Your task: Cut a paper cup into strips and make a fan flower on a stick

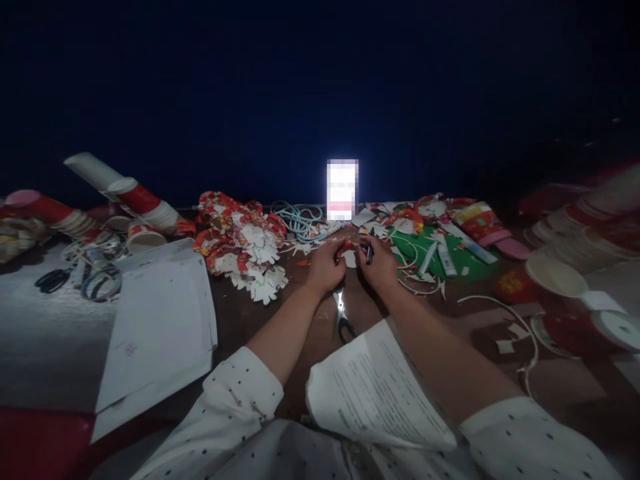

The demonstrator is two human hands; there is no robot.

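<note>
Red and white paper, a small cut piece [349,258], sits between the two hands at the middle of the table [280,327]. The left hand [326,268] pinches it from one side, thumb and fingers closed on its edge. The right hand [380,265] curls around a dark pen-like object [369,253] beside the piece; whether its fingers also touch the paper, I cannot tell. Scissors [341,310] lie just below the left hand, blades pointing away from the person and the dark handles nearer. Closer still, a printed sheet [367,387] rests at a slant between the forearms, whose white sleeves [245,383] carry dark spots.

To the left of the hands is a heap of fringed red-and-white pieces [245,243], with a pale blue cable [300,227] coiled beyond it. A bright, pixelated rectangle [342,187] stands behind the hands. On the right, two white tubes [447,259] lie on a green sheet [475,257], among paper scraps.

Farther left are large white sheets [160,333], a roll of tape [101,287] and stacked red paper cups [143,202]. Farther right, blurred, lies another group of cups [555,277], with a pale curved strip [523,317] nearer the right forearm.
</note>
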